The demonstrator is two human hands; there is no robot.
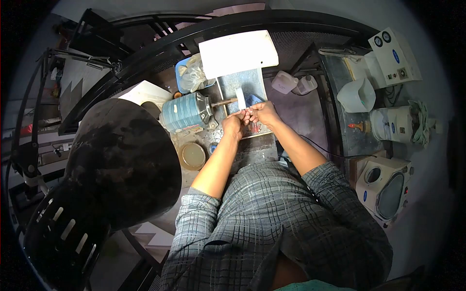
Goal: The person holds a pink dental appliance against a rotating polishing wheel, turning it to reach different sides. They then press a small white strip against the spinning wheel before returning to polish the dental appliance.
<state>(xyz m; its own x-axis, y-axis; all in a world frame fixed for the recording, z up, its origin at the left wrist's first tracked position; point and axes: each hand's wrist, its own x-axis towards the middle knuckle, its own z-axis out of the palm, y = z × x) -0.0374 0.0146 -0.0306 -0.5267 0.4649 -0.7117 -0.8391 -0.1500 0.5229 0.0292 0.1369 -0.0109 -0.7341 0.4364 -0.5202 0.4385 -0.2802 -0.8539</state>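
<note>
Both of my hands meet in front of a white polishing wheel [241,98], which sits on the shaft of a blue-green motor [184,112]. My left hand [234,124] has its fingers pinched together just below the wheel. From the right, my right hand [264,114] closes its fingertips close to those of the left. Something small and reddish shows between the fingertips, too small to name. Behind the wheel lies a tray [265,89] with a blue item in it, under a white hood [238,53].
A black lamp shade [124,160] fills the left side. Near my left forearm is a round bowl [192,156]. A blue bin [181,77] with a plastic bag stands behind the motor. Jugs [284,82], a white pitcher [357,95] and machines [383,186] are at the right.
</note>
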